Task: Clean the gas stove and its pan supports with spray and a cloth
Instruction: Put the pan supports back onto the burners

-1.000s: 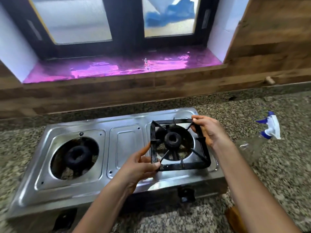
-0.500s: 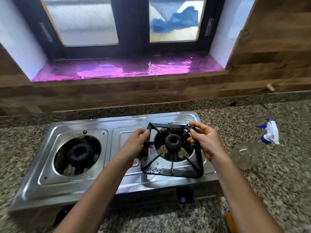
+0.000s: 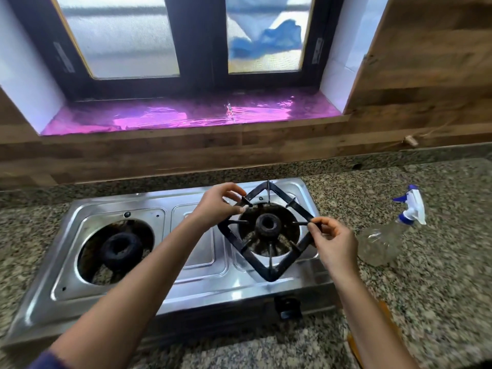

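1. Gas stove (image 3: pixel 197 265): steel, 2-burner, on granite counter (image 3: pixel 439 302) below window.
2. Pan support (image 3: pixel 269 276): black sq. frame w/ inward prongs, turned corner-on (diamond) over R burner (image 3: pixel 267 225). Resting or lifted: can't tell.
3. Left hand (image 3: pixel 215 209): thumb + fingertips pinch support's upper-L side.
4. Right hand (image 3: pixel 335 243): thumb + forefinger pinch support's R corner. Hands apart, one each side of frame.
5. L burner (image 3: pixel 118 247): bare, no support on it.
6. Spray bottle (image 3: pixel 386 241): clear, white/blue trigger head, on counter just R of stove, near R hand, not touched.
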The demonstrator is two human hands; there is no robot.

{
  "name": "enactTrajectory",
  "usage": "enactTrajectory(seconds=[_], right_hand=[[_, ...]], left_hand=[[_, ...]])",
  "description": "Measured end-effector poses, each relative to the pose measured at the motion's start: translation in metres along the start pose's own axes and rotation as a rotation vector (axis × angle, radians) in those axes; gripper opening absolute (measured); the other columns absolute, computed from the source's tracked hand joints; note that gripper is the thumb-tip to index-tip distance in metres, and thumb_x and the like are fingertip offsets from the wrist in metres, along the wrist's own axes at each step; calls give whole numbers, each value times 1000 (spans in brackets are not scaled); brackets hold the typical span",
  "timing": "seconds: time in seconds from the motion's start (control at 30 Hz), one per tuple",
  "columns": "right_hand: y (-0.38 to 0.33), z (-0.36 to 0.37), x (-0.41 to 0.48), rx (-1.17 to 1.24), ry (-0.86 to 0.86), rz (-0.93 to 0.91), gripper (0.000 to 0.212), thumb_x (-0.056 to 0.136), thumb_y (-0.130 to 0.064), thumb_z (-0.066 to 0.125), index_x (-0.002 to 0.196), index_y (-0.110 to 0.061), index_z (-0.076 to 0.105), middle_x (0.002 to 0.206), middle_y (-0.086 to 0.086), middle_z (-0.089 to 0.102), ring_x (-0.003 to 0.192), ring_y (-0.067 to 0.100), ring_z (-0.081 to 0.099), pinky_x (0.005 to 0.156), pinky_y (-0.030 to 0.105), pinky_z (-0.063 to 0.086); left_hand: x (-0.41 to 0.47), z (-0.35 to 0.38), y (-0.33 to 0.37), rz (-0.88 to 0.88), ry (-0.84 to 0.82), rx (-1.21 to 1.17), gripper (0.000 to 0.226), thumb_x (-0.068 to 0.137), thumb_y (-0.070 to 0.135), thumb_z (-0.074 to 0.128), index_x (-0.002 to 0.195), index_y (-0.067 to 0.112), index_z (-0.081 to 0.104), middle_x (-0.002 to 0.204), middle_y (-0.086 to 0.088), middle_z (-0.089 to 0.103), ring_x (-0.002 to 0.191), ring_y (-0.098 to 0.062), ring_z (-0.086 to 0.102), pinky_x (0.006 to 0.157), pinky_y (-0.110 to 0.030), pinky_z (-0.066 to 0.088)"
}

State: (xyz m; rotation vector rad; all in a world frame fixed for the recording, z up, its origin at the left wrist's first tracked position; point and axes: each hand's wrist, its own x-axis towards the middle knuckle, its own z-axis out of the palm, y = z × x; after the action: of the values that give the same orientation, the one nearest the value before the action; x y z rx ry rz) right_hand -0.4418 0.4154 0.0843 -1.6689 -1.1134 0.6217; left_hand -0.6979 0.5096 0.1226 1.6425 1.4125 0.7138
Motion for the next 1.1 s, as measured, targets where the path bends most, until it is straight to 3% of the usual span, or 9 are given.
enactTrajectory(seconds=[0.07, 0.17, 0.3, 0.53, 0.7, 0.8, 0.87, 1.0, 1.1], right_hand=[[0, -1, -9, -30, 1, -14, 16, 82, -10, 76, 83, -26, 74, 76, -9, 72, 71, 3, 68, 68, 21, 56], [4, 4, -17, -114, 51, -54, 10, 79, -12, 79, 86, -19, 77, 85, -4, 68, 76, 7, 65, 72, 24, 54], [11, 10, -19, -150, 70, -52, 11, 78, -12, 79, 89, -14, 77, 85, 0, 63, 73, 10, 62, 69, 22, 52], [14, 16, -19, -217, 92, -53, 16, 78, -13, 79, 94, -10, 76, 80, -1, 61, 69, 13, 60, 62, 28, 56], [19, 16, -16, -221, 119, -25, 16, 80, -14, 78, 95, -10, 76, 83, -2, 60, 72, 10, 61, 60, 8, 45], [19, 16, -14, -231, 137, -19, 16, 81, -14, 77, 96, -9, 75, 82, -2, 60, 69, 8, 60, 57, 4, 42], [18, 17, -13, -249, 139, -25, 16, 82, -15, 76, 97, -9, 75, 83, -4, 60, 69, 8, 59, 59, 7, 45], [17, 17, -16, -279, 119, -56, 16, 83, -16, 75, 98, -11, 76, 82, -5, 58, 72, 13, 59, 67, 34, 56], [17, 16, -19, -291, 120, -78, 16, 82, -16, 76, 98, -12, 77, 80, -7, 57, 72, 9, 56, 66, 26, 52]], left_hand=[[12, 0, 4, 106, -31, 114, 23, 75, 11, 81, 92, 24, 73, 90, 3, 69, 58, 3, 58, 56, -15, 47], [28, -5, 10, 210, -68, 264, 17, 75, 21, 83, 90, 25, 78, 83, 7, 64, 62, -1, 62, 63, -25, 54], [47, -4, 11, 289, -114, 544, 13, 74, 29, 82, 86, 29, 79, 78, 8, 66, 68, -6, 57, 68, -31, 48], [70, 10, 11, 283, -137, 747, 12, 76, 30, 78, 85, 37, 77, 81, 16, 71, 78, -5, 59, 59, -26, 44], [84, 21, 12, 322, -140, 787, 12, 77, 30, 75, 87, 37, 76, 85, 15, 71, 85, -8, 62, 59, -24, 38], [92, 24, 10, 368, -176, 761, 14, 78, 26, 74, 88, 34, 77, 87, 11, 72, 87, -14, 65, 64, -26, 45], [95, 25, 6, 386, -198, 711, 16, 78, 21, 73, 90, 31, 77, 88, 9, 72, 88, -17, 66, 71, -30, 50], [90, 28, -7, 406, -172, 566, 24, 83, 13, 71, 105, 21, 76, 96, 0, 72, 93, -21, 66, 80, -31, 49], [73, 31, -23, 348, -50, 435, 32, 88, 13, 67, 120, 15, 69, 109, -5, 71, 102, -21, 64, 88, -34, 50]])
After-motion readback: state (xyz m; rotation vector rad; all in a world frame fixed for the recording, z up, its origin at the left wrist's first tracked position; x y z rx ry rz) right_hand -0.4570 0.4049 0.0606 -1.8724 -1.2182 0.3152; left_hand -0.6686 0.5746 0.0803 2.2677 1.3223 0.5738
